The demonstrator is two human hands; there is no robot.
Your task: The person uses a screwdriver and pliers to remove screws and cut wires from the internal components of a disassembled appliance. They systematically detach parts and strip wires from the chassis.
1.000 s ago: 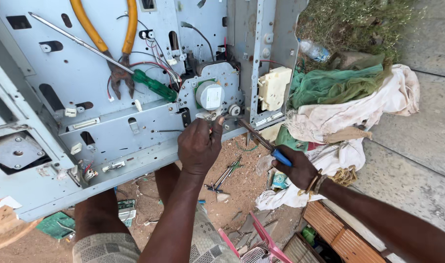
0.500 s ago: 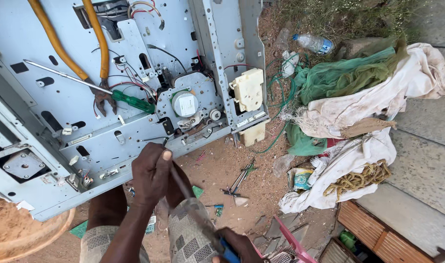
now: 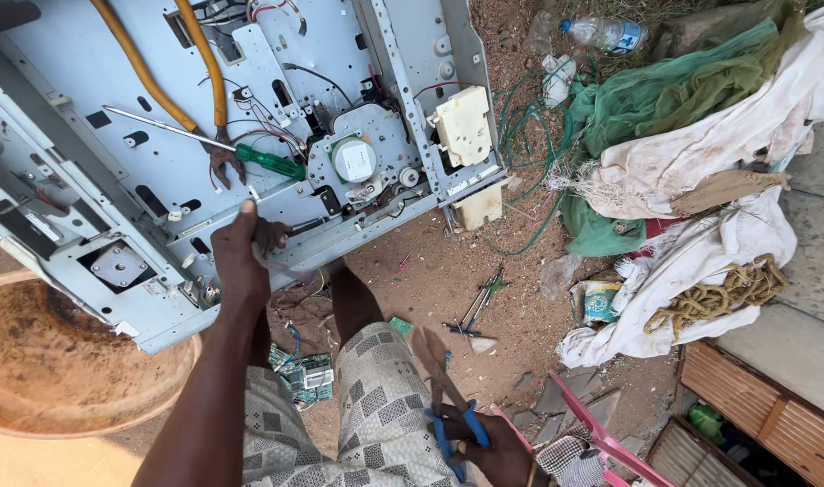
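Left hand (image 3: 242, 261) grips the lower edge of the grey metal chassis (image 3: 87, 162), fingers curled over it. Green-handled screwdriver (image 3: 205, 144) lies on the chassis above the hand, beside the round motor (image 3: 354, 160). Right hand (image 3: 489, 446), low near the knee, closed around blue-handled pliers (image 3: 444, 397), jaws pointing up.

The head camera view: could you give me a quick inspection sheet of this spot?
Surface: bare dirt ground, littered.
Job's things: grey metal chassis, tilted; blue-handled pliers.
Clutter: green-handled screwdriver on chassis; circuit board; plastic bottle; rope.
Hands: left hand on chassis edge; right hand holds pliers.
Cables: two yellow hoses; thin wires inside.
Surroundings: white cloths, green netting, brown basin.
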